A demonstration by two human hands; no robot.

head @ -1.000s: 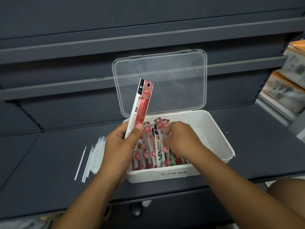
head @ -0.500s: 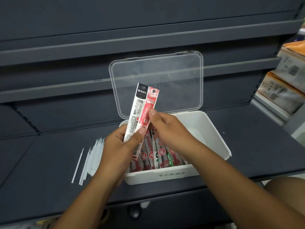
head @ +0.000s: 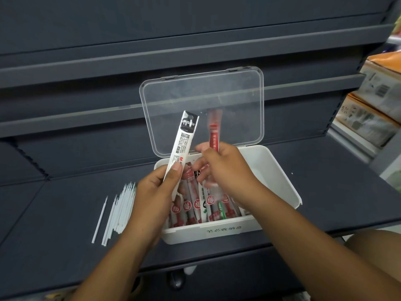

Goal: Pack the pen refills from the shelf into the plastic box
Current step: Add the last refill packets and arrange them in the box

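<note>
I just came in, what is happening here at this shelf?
A person is packing pen refill packets into a white plastic box that stands on a dark shelf with its clear lid open. The left grip, a bare hand, holds a white and black packet nearly upright above the box. The right grip pinches a red packet beside it. Several already lie in the box, and loose white refills lie on the shelf to the left of it.

**Free room at the right of the plastic box (head: 282,185)**

Its right half is bare and open from above. Packets (head: 191,205) fill its left half. Above them the left hand (head: 152,192) grips a white packet (head: 184,140) and the right hand (head: 227,170) a red packet (head: 213,135). The upright lid (head: 201,105) blocks the back.
</note>
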